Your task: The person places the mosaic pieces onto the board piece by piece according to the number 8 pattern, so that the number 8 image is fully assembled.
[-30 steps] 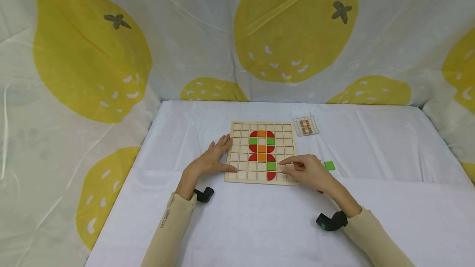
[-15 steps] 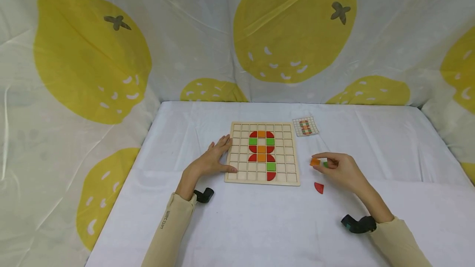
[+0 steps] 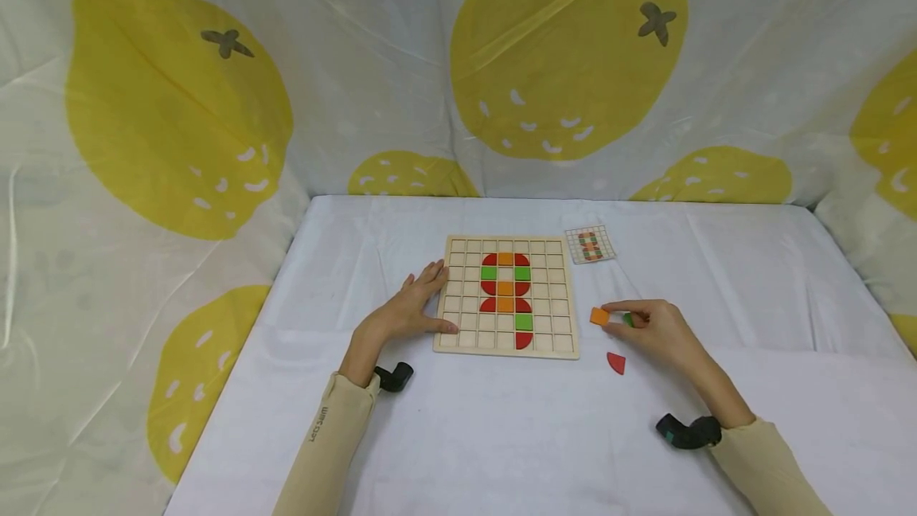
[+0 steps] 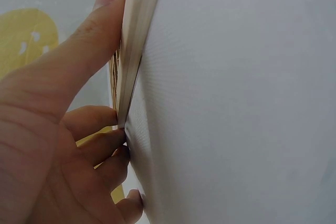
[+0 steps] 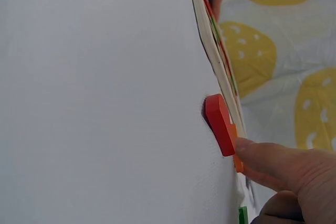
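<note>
A square wooden grid board (image 3: 458,257) bears orange and green square tiles and red quarter-round tiles near its middle. My left hand (image 3: 408,305) rests at the board's left side, thumb over the near left corner and the other fingers spread along the edge. Right of the board, my right hand (image 3: 655,329) pinches an orange square tile (image 3: 598,316) by its right side, between thumb and index finger. A green tile (image 3: 628,318) shows partly, behind those fingers. Nearer to me lies a red quarter-round tile (image 3: 616,363), seen large in the right wrist view as a red block (image 5: 220,125).
A small pattern card (image 3: 591,244) with a printed grid lies by the board's far right corner. White cloth (image 3: 501,436) covers the table. Behind it hangs a lemon-print sheet (image 3: 401,62).
My right hand has drawn back rightward from over the board and come down to the orange tile, which has shifted slightly left. My left hand and the board have stayed put.
</note>
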Motion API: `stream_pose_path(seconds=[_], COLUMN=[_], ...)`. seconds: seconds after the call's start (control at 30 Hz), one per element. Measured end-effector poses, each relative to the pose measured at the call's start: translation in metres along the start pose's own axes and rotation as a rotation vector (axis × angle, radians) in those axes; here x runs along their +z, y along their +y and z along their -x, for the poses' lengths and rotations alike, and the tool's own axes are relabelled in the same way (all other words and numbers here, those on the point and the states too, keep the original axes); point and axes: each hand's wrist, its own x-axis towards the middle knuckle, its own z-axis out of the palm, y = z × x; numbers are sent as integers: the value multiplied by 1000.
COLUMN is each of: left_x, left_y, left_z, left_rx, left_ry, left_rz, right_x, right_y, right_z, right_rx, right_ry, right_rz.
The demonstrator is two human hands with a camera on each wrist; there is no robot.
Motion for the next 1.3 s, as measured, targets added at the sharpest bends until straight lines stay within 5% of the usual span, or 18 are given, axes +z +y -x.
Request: stream_pose_path(seconds=[0.37,0.9,1.3], left_x=[1,-1,-1], left_y=[-1,3,3], left_z=[-2,0,1], left_rx=[5,-2,-13], left_ry=[-1,-7,-5], left_rz=[1,-4,-11], right_x=[7,64,83], right_y=[-10,-87,-100], right_z=[-1,-11,-11], right_rx=[-42,-177,-175], right_ry=[53,-173,-189], right_rz=[-21,-170,-170])
